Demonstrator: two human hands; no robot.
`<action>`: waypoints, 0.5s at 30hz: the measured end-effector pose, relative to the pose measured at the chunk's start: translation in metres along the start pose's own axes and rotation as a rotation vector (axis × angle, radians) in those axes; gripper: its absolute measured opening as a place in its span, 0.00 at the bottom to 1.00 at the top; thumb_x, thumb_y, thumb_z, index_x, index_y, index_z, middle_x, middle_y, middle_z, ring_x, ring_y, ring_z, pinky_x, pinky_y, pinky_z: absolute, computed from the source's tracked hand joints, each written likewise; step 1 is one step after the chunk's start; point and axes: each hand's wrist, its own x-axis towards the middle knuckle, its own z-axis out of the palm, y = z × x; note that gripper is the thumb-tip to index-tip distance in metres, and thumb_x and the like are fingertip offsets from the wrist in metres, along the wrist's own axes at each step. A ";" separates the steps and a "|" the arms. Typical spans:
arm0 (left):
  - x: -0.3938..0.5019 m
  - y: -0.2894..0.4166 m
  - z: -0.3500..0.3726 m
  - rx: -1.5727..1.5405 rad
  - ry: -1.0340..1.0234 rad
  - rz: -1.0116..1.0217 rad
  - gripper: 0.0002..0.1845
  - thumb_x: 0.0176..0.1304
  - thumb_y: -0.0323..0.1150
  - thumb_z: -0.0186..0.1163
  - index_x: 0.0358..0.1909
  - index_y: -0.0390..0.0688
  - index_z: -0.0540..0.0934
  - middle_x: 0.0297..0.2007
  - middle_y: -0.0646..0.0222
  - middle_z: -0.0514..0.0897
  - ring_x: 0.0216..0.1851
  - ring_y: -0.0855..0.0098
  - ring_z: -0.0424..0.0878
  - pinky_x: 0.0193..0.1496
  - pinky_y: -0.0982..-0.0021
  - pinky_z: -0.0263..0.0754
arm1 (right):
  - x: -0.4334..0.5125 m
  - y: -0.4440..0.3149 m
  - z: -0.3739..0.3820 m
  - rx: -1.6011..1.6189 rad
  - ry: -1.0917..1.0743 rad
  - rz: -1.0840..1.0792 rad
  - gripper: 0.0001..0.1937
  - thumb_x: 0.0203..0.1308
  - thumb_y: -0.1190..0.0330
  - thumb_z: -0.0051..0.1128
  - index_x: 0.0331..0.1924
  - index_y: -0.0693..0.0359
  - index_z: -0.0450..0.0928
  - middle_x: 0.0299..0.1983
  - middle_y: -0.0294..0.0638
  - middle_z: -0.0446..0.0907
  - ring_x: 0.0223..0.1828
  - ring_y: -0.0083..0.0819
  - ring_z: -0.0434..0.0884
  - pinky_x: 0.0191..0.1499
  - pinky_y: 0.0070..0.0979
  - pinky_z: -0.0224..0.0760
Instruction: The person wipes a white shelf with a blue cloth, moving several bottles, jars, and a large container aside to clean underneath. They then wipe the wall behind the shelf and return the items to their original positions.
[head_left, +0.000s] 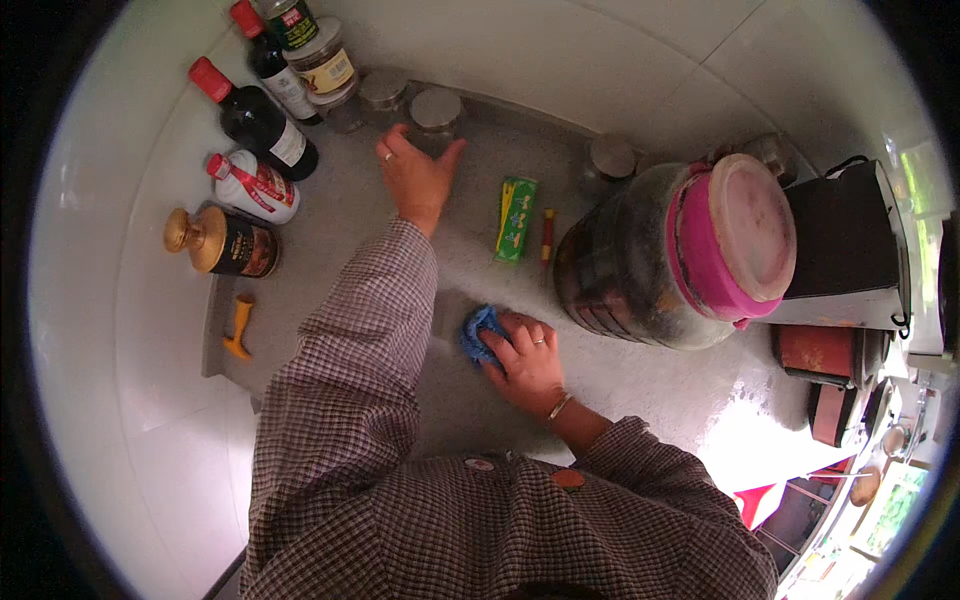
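My right hand presses a crumpled blue cloth against the grey countertop. My left hand reaches out over the back of the counter, thumb and fingers apart, holding nothing. Just beyond its fingertips stands a glass jar with a metal lid; whether they touch I cannot tell. A second lidded jar is beside that one. Between my hands and the large jar lie a green and yellow packet and a small red and yellow screwdriver-like tool.
Two red-capped dark bottles, a white bottle and a gold-topped jar line the left wall. A yellow-orange tool lies nearer. At right stand a large glass jar with a pink lid rim and a black box.
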 end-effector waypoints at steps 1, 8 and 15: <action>0.003 -0.002 0.003 -0.053 -0.008 -0.018 0.42 0.50 0.39 0.78 0.58 0.34 0.61 0.59 0.43 0.63 0.59 0.46 0.66 0.61 0.53 0.67 | 0.000 0.000 0.000 0.005 0.010 -0.004 0.30 0.52 0.60 0.69 0.62 0.48 0.72 0.60 0.41 0.71 0.63 0.43 0.68 0.63 0.46 0.59; 0.008 0.003 -0.001 0.042 0.066 0.095 0.34 0.50 0.40 0.78 0.51 0.34 0.68 0.52 0.48 0.71 0.57 0.50 0.68 0.58 0.54 0.67 | -0.001 0.002 0.003 0.024 0.001 -0.006 0.30 0.52 0.60 0.69 0.61 0.48 0.73 0.60 0.42 0.70 0.63 0.44 0.68 0.62 0.47 0.59; -0.032 0.116 0.031 0.064 -0.680 0.296 0.46 0.57 0.45 0.72 0.72 0.40 0.59 0.65 0.45 0.70 0.62 0.46 0.74 0.63 0.52 0.72 | -0.001 0.001 0.004 0.001 -0.013 0.015 0.27 0.52 0.60 0.67 0.58 0.51 0.75 0.59 0.44 0.71 0.59 0.45 0.69 0.61 0.49 0.59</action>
